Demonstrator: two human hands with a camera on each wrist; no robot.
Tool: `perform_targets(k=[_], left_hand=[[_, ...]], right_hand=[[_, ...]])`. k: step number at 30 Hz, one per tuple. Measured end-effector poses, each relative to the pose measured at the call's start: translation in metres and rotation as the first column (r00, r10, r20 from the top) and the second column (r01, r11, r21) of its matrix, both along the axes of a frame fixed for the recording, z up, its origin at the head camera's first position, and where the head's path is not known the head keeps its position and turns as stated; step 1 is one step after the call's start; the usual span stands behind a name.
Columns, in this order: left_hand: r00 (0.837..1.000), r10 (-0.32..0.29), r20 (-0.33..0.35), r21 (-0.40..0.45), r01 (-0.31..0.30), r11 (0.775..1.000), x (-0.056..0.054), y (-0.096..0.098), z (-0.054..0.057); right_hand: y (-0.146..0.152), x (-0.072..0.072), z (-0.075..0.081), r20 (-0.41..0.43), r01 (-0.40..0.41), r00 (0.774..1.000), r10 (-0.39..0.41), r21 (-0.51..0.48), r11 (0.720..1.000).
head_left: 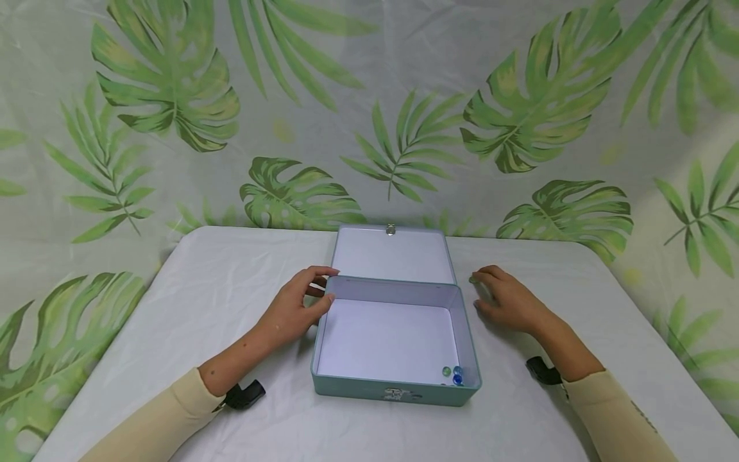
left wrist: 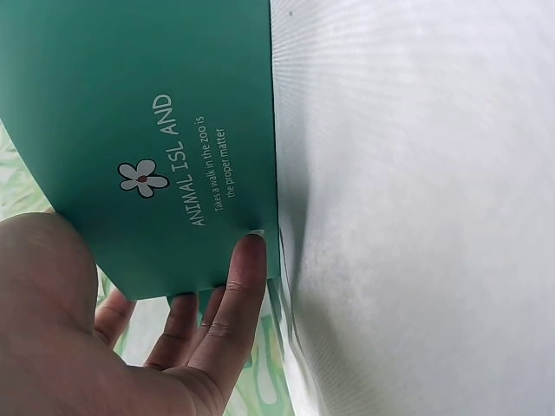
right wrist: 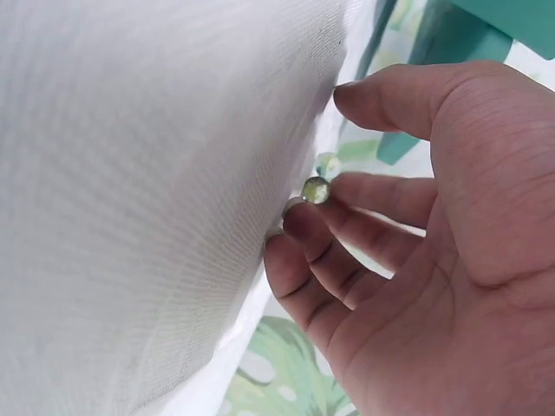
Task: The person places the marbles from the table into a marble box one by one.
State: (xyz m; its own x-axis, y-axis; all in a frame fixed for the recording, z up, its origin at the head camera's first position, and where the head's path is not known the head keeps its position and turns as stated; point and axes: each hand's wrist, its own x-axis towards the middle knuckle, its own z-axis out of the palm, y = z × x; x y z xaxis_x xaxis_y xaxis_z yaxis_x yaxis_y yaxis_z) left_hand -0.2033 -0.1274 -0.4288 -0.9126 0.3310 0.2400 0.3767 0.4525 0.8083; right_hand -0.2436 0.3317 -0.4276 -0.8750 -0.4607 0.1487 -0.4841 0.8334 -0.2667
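Note:
A teal tin box (head_left: 398,390) with a pale inside stands on the table, its hinged lid (head_left: 392,253) laid back. Several glass marbles, among them a dark blue marble (head_left: 458,380) and a green marble (head_left: 446,371), lie in its near right corner. My left hand (head_left: 297,305) holds the box's far left corner, thumb at the rim and one fingertip against the printed side (left wrist: 173,165). To the right of the box, the fingertips of my right hand (head_left: 508,298) touch a greenish clear marble (right wrist: 316,190) on the cloth; the thumb stays apart from it.
White cloth covers the table (head_left: 242,256). Behind it hangs a leaf-patterned curtain (head_left: 427,38), close to the lid's far edge. A metal clasp (head_left: 390,229) sits on the lid, and a latch (head_left: 397,394) on the box front.

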Motion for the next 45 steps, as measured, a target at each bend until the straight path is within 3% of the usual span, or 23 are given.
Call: perform_targets(k=[17, 29, 37, 45], left_hand=[[1.000, -0.010, -0.005, 0.003, 0.010, 1.000, -0.001, 0.000, 0.000], [1.000, -0.002, -0.001, 0.002, 0.002, 1.000, -0.001, 0.000, -0.001], [1.000, 0.001, -0.003, -0.006, -0.001, 1.000, 0.000, -0.001, -0.002], [1.000, -0.001, -0.012, -0.013, 0.001, 1.000, -0.002, -0.001, -0.001]], right_hand=[[0.003, -0.003, 0.001, -0.077, 0.016, 0.997, -0.019, -0.040, 0.999], [-0.001, -0.001, 0.004, -0.016, -0.008, 1.000, 0.007, -0.069, 0.998], [-0.008, 0.005, 0.014, -0.031, -0.052, 0.998, 0.049, -0.099, 0.994], [-0.020, 0.013, 0.031, -0.148, -0.142, 0.982, 0.114, -0.198, 0.970]])
